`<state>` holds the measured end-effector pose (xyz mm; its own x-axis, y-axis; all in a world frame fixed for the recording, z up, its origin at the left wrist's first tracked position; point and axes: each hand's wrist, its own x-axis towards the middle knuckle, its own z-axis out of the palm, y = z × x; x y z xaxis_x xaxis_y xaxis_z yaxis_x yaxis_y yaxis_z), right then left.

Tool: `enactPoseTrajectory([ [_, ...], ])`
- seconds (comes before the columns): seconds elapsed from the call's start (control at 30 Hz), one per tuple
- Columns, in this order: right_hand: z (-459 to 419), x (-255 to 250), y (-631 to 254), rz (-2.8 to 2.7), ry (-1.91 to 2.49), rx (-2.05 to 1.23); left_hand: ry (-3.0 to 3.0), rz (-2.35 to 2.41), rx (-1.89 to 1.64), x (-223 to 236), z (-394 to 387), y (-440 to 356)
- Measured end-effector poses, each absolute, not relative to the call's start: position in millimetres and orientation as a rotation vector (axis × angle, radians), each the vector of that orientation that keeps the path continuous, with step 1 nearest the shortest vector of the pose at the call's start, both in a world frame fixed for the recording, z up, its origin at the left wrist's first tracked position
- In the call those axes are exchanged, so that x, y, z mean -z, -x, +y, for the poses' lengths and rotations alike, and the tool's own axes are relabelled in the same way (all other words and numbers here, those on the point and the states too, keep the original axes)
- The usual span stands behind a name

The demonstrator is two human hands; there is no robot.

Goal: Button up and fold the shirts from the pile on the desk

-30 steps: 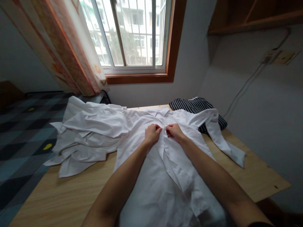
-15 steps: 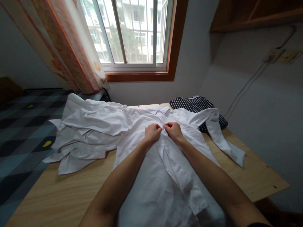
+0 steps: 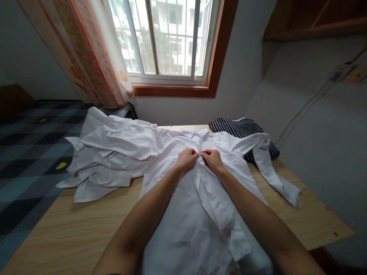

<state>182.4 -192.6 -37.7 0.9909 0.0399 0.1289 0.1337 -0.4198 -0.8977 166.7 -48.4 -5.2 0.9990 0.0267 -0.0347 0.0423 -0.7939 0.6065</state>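
Observation:
A white button-up shirt lies spread face up, its collar at the far side and its hem toward me. My left hand pinches the front placket from the left, below the collar. Facing it from the right, my right hand pinches the same strip, fingertips almost meeting the left ones. Whatever button sits between the fingers is hidden. Below my hands the two front edges part toward the hem. The shirt's right-hand sleeve bends down over the table.
Crumpled white clothes are heaped at the left on the wooden table. A black-and-white striped cloth lies at the back right. A checked bed adjoins the left side; a window and curtain are behind.
The view has shifted slightly, so everything sits a little further right. Both hands keep their pinch on the placket at nearly the same spot.

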Motion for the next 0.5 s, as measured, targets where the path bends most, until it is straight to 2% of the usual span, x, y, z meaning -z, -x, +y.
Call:
enactPoseTrajectory([
  [0.5,-196.2,28.7,-183.6,-0.035,1.43,-0.246,-2.345,0.051,-0.025,11.1,-47.8,-169.5],
])
